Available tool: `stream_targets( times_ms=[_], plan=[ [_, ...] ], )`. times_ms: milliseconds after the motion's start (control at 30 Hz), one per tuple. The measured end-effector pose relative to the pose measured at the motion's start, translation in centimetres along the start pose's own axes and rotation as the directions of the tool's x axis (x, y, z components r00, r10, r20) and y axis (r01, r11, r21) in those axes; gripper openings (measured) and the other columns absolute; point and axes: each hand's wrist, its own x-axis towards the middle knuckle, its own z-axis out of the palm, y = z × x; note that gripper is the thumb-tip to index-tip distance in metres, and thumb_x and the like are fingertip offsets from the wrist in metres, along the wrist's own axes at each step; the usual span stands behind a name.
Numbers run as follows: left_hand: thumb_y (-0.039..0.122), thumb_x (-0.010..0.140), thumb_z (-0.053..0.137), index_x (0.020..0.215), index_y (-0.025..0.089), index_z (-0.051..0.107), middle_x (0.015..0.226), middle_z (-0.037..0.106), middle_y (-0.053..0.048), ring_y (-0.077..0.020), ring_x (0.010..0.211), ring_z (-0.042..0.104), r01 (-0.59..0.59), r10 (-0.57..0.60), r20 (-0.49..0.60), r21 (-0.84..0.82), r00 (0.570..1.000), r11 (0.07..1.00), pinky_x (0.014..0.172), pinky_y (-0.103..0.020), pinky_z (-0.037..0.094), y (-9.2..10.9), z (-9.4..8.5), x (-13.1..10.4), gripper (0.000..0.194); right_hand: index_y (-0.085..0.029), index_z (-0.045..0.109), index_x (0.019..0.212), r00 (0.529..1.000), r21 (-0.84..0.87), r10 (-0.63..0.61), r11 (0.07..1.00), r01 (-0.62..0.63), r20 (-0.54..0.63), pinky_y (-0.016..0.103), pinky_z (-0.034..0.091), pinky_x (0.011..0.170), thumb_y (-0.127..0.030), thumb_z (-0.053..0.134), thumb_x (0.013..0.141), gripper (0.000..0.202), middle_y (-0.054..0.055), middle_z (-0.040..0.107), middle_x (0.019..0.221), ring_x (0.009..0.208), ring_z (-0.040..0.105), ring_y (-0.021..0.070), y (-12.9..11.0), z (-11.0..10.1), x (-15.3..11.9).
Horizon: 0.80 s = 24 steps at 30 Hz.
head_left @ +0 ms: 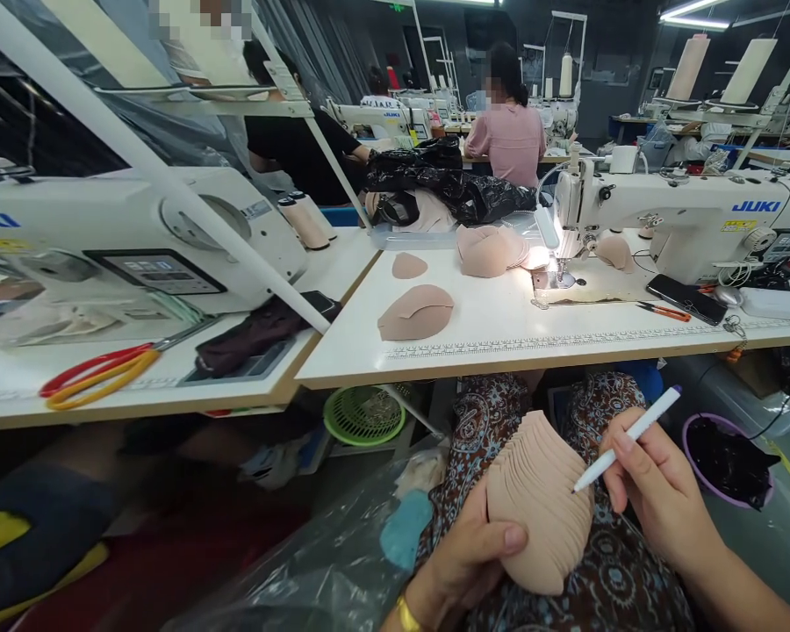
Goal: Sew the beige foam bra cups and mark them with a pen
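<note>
A thick stack of beige fabric cups (pixel 540 509) rests above the lap, its layers fanned out. My left hand (pixel 477 549) is wrapped round the stack from the left, thumb on top. In my right hand (pixel 651 487) is a white marker pen (pixel 628 439), pinched between thumb and fingers. The pen's tip points down at the right side of the stack, touching or very near it. On the table (pixel 342 364) ahead lie a larger beige cup piece (pixel 418 313), a small one (pixel 409 266) and a pile of cups (pixel 491 252).
A sewing machine (pixel 685 197) stands at the table's right, near a black phone (pixel 686 298) and orange snips (pixel 664 312). Scissors (pixel 105 373) lie left. Below are a green basket (pixel 365 417), a plastic bag (pixel 316 562) and a purple-rimmed bin (pixel 728 421). Other people sit beyond.
</note>
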Motion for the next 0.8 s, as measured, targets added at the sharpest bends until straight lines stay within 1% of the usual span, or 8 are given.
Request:
stream_targets(
  times_ms=[67,200,333,433,533,667,800],
  plan=[
    [0.030,0.063,0.095,0.156,0.021,0.040,0.134,0.068,-0.018,-0.0416,0.127,0.062,-0.001,0.001,-0.005,0.002,1.000,1.000,0.109,-0.050,0.049,-0.04,0.02,-0.01,0.108,-0.024,0.056,0.089,1.000,-0.029,-0.007,1.000,0.007,-0.008,0.030,0.039,0.060,-0.047,0.052,0.106,0.030,-0.005,0.057,0.055,0.055,0.051,0.0147,-0.03,0.07,-0.02],
    [0.030,0.063,0.095,0.158,0.021,0.038,0.133,0.069,-0.018,-0.0409,0.123,0.065,0.009,-0.009,0.001,0.010,1.000,1.000,0.106,-0.050,0.052,-0.13,-0.09,-0.07,0.111,-0.024,0.056,0.089,0.999,-0.065,0.006,0.998,-0.003,0.048,0.029,0.040,0.062,-0.047,0.051,0.107,0.030,-0.005,0.059,0.057,0.056,0.052,0.0143,-0.07,0.30,-0.21],
    [0.029,0.064,0.095,0.158,0.021,0.036,0.132,0.069,-0.018,-0.0400,0.121,0.067,0.006,-0.006,-0.012,0.014,1.000,1.000,0.105,-0.049,0.053,-0.21,-0.37,-0.17,0.112,-0.024,0.056,0.089,1.000,-0.034,-0.012,0.999,0.013,0.026,0.029,0.039,0.059,-0.047,0.050,0.107,0.029,-0.006,0.058,0.054,0.053,0.050,0.0142,-0.11,0.26,-0.27],
    [0.030,0.064,0.095,0.158,0.022,0.035,0.133,0.069,-0.018,-0.0402,0.121,0.066,0.011,-0.010,-0.032,0.020,0.999,1.000,0.105,-0.049,0.054,-0.22,-0.50,-0.22,0.112,-0.024,0.056,0.089,0.999,-0.071,-0.033,0.997,0.034,0.026,0.029,0.039,0.059,-0.045,0.050,0.108,0.029,-0.006,0.058,0.056,0.055,0.051,0.0138,-0.16,0.24,-0.29],
    [0.032,0.062,0.096,0.158,0.021,0.035,0.134,0.068,-0.018,-0.0411,0.122,0.065,0.012,-0.011,-0.029,0.029,1.000,0.999,0.104,-0.049,0.055,-0.14,-0.38,-0.20,0.114,-0.024,0.055,0.091,0.998,-0.105,-0.013,0.994,0.019,0.055,0.028,0.041,0.061,-0.044,0.049,0.108,0.027,-0.005,0.059,0.058,0.056,0.053,0.0137,-0.15,0.39,-0.46],
    [0.034,0.063,0.096,0.158,0.020,0.036,0.131,0.069,-0.019,-0.0413,0.122,0.065,0.007,-0.007,-0.006,0.038,1.000,0.999,0.104,-0.050,0.054,0.03,-0.06,-0.11,0.113,-0.024,0.054,0.090,0.996,-0.073,0.019,0.997,-0.012,0.092,0.029,0.042,0.062,-0.046,0.049,0.108,0.028,-0.005,0.059,0.057,0.056,0.053,0.0138,-0.13,0.57,-0.54],
    [0.032,0.063,0.095,0.158,0.020,0.038,0.130,0.070,-0.018,-0.0407,0.120,0.067,-0.001,0.001,0.012,0.031,1.000,1.000,0.104,-0.050,0.054,0.05,0.04,0.01,0.111,-0.024,0.056,0.090,0.998,-0.013,0.024,1.000,-0.023,0.059,0.028,0.040,0.060,-0.046,0.050,0.107,0.029,-0.006,0.058,0.054,0.054,0.050,0.0137,-0.27,0.50,-0.25]
  ],
)
